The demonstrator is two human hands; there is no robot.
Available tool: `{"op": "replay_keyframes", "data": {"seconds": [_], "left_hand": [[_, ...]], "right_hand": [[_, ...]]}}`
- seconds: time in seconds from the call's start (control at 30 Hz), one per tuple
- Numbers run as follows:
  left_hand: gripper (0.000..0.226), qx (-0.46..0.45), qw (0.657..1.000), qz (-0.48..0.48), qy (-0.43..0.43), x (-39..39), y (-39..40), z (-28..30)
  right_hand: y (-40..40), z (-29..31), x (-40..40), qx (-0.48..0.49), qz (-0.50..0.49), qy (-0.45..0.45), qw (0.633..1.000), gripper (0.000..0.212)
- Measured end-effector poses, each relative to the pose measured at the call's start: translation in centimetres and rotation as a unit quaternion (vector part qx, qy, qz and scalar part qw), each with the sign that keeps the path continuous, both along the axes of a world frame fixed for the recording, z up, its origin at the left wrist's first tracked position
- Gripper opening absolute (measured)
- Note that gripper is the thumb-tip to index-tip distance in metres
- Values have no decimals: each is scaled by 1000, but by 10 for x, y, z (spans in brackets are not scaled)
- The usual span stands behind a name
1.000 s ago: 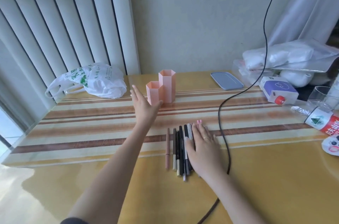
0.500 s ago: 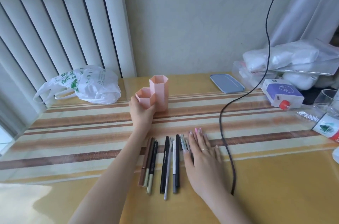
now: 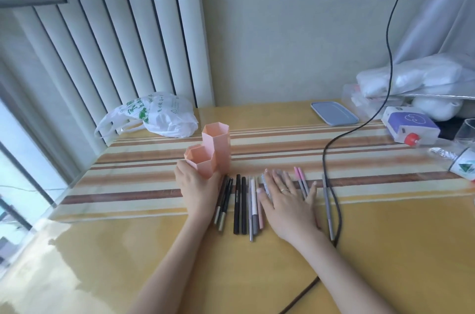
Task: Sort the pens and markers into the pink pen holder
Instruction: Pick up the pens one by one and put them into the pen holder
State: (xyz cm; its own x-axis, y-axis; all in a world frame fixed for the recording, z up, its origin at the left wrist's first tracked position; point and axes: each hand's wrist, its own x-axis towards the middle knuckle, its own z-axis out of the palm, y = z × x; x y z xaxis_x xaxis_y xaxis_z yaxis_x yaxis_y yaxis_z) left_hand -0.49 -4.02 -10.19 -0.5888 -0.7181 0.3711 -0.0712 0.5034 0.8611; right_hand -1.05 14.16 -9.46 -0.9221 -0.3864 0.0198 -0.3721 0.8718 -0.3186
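Observation:
The pink pen holder [image 3: 214, 152], made of hexagonal tubes, stands upright on the striped table mat. My left hand [image 3: 198, 190] grips its shorter front tube from the near side. Several pens and markers [image 3: 240, 204] lie side by side on the table just right of that hand. My right hand [image 3: 288, 200] lies flat with spread fingers on top of the right part of the row. Two pink-capped pens [image 3: 301, 181] stick out from under its fingers. A grey pen [image 3: 327, 208] lies alone further right.
A black cable [image 3: 331, 154] runs down from above and along the table right of the pens. A white plastic bag [image 3: 156, 115] sits at the back left. A blue lid [image 3: 334, 113], a purple-and-white carton [image 3: 408, 124], bags and a clear glass [image 3: 466, 132] crowd the back right.
My left hand closed round the holder and drew it nearer. My right hand spread the bunched pens out to the right into a wider row.

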Motion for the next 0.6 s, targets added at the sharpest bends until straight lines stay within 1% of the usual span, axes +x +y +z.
{"op": "replay_keyframes", "data": {"seconds": [0.07, 0.1, 0.13, 0.17, 0.23, 0.33, 0.4, 0.5, 0.57, 0.6], "left_hand": [[52, -6, 1000, 0, -8, 6, 7, -1], [53, -18, 1000, 5, -15, 9, 11, -1], [54, -31, 999, 6, -23, 12, 14, -2], [55, -39, 999, 2, -27, 14, 16, -2], [57, -20, 999, -16, -34, 16, 19, -1], [61, 7, 998, -48, -45, 18, 15, 0], [64, 49, 994, -82, -50, 21, 9, 3], [82, 83, 982, -163, -35, 20, -11, 0], [83, 127, 973, -187, -37, 17, -22, -1], [84, 125, 974, -187, -37, 16, -25, -1]], "right_hand": [[-4, 5, 3, -57, 40, 92, 993, 50], [-9, 9, 6, -97, 84, 134, 983, 43], [-14, 13, 8, -131, 135, 156, 970, 33], [-20, 18, 9, -150, 179, 145, 962, 25], [-29, 23, 13, -155, 223, 71, 960, 18], [-35, 24, 5, -183, 201, 10, 962, 13], [-37, 22, -1, -191, 200, -22, 961, 15], [-45, 13, -6, -146, 237, -32, 960, 27], [-47, 8, -8, -120, 250, -17, 961, 33], [-46, 6, -9, -112, 264, 3, 958, 34]]}}
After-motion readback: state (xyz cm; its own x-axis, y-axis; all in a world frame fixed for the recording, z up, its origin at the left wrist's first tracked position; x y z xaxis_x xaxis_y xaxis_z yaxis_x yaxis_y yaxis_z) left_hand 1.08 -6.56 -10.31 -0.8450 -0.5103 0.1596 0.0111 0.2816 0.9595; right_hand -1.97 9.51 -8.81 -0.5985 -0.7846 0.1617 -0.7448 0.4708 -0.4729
